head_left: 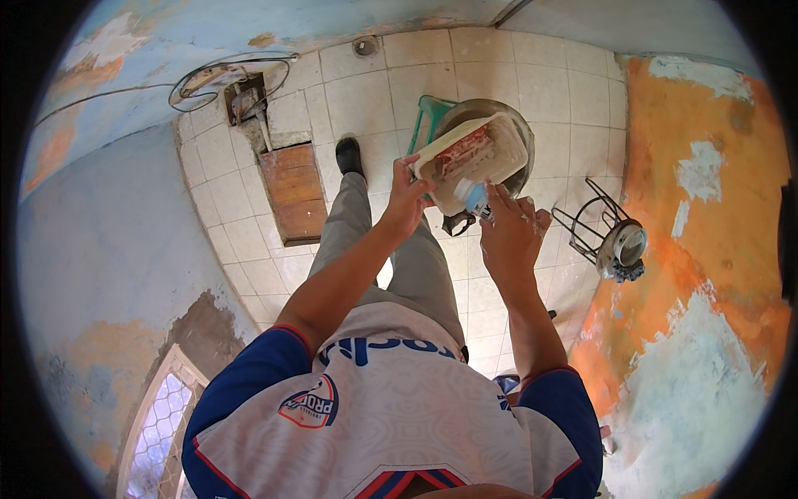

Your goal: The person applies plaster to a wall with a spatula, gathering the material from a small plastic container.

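Observation:
A cream rectangular plastic tub (504,143), with reddish and whitish residue inside, is tilted in front of me. My left hand (407,195) is closed on its near left edge. In my right hand (514,233) is a small white and blue plastic bottle (475,198), its white end pointing over the tub's near edge. Whitish smears mark the right fingers. Under the tub, partly hidden by it, sits a round grey basin (525,121) beside a green plastic stool (426,112).
On the right, a black metal-legged stool (600,218) bears a round container (628,245) and a dark crumpled cloth (625,271). A wooden board (295,195) covers part of a floor opening with a pipe (253,108). Cables hang by the peeling wall.

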Motion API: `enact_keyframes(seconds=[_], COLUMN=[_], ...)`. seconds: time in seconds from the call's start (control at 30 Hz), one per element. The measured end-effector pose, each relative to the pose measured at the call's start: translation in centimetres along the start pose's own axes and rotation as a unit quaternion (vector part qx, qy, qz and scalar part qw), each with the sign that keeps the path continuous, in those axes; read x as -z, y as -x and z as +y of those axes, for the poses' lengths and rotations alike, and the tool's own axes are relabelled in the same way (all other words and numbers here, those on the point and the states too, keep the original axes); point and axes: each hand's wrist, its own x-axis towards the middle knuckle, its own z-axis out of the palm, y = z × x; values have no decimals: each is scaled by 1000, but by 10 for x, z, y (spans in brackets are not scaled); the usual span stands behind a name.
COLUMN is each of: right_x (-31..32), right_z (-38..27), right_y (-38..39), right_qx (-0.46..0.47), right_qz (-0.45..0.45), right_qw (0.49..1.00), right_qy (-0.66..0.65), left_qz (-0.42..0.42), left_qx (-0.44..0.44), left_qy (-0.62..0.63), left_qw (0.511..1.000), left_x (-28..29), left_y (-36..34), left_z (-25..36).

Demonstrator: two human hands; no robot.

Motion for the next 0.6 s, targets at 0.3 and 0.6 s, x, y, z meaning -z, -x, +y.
enact_keyframes(seconds=[0.3, 0.6], right_x=[0, -103], right_z=[48, 99], right_y=[6, -24], right_qx=[-126, -267], right_qz=[-14, 17], right_qw=[926, 830], right_qy=[-355, -489], left_qz=[6, 31], left_qx=[-9, -24], left_qy=[13, 28], left_qw=[1000, 999], left_x=[-5, -5], left_y=[-4, -1], left_z=[0, 16])
